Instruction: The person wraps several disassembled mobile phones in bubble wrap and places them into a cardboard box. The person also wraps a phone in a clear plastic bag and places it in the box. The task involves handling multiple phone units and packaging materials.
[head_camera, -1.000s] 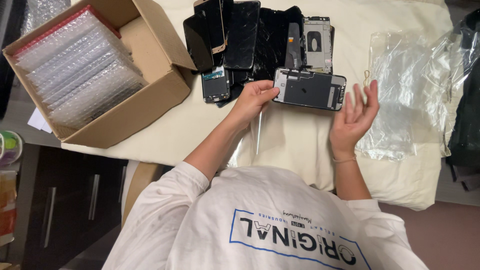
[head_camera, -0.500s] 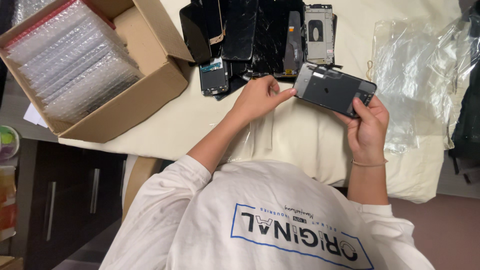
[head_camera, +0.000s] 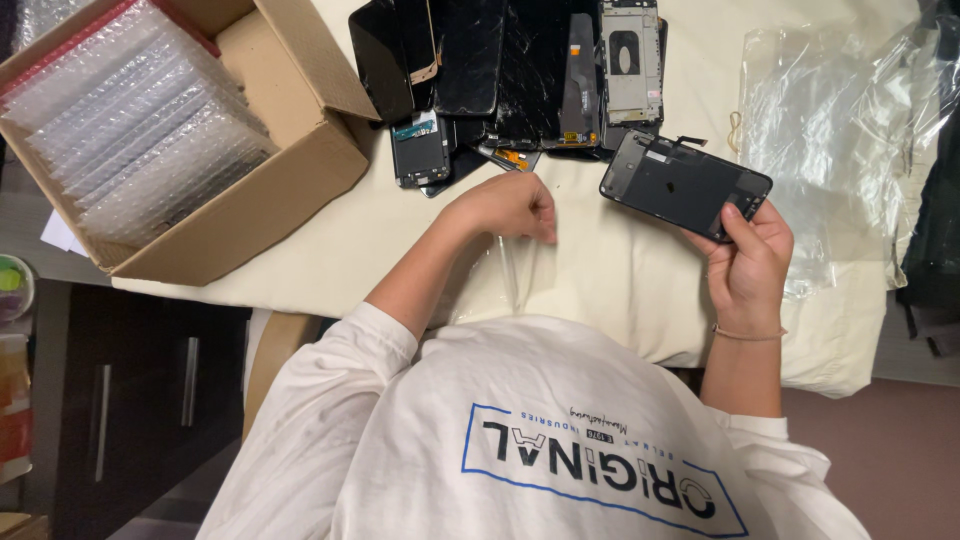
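Your right hand (head_camera: 748, 262) grips a black phone screen panel (head_camera: 685, 186) by its near right corner, held above the cream cloth (head_camera: 620, 270). Your left hand (head_camera: 508, 205) is curled closed, pinching a clear plastic sleeve (head_camera: 512, 268) just near the pile of screen parts (head_camera: 520, 70).

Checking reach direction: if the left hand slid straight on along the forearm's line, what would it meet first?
The left hand would likely meet the near edge of the pile of phone parts, by the orange flex cable; its height is unclear.
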